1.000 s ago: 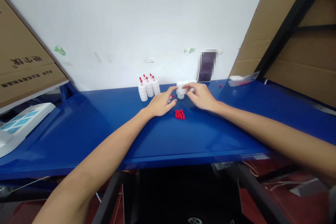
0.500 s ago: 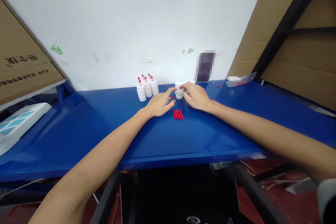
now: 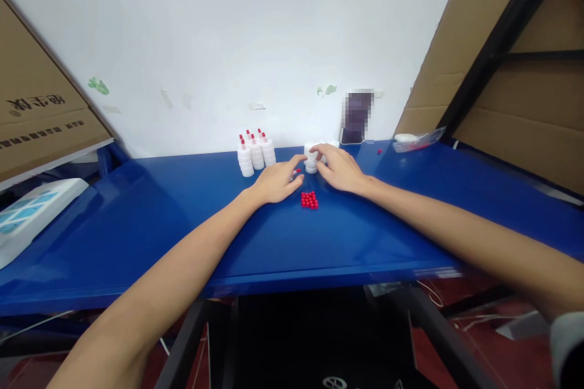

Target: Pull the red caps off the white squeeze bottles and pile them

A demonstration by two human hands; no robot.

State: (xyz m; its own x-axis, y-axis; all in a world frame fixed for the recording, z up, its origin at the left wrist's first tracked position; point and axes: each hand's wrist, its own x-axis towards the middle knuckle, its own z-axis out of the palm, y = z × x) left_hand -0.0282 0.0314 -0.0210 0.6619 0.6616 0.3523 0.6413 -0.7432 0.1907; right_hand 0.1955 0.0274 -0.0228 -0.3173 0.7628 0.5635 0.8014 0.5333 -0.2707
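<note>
My left hand rests low over the blue table, its thumb and index finger apart. In the gap between them shows a small red tip with a pale part beside it; whether other fingers touch it is hidden. My right hand is open beside a group of white bottles, index finger stretched in front of them and thumb lower. These bottles are partly covered by the hand. Just nearer to me lies a cluster of small red caps. Left of my left hand stand several white squeeze bottles with red-tipped nozzles.
A phone with a blurred screen leans on the wall. To its right lie a single red cap and a clear plastic bag. A white and blue tray-like item sits at the left. Cardboard flanks the right side.
My right index finger has shifted slightly left and down across the bottles. The left hand has barely moved, and the bottles and caps keep their places.
</note>
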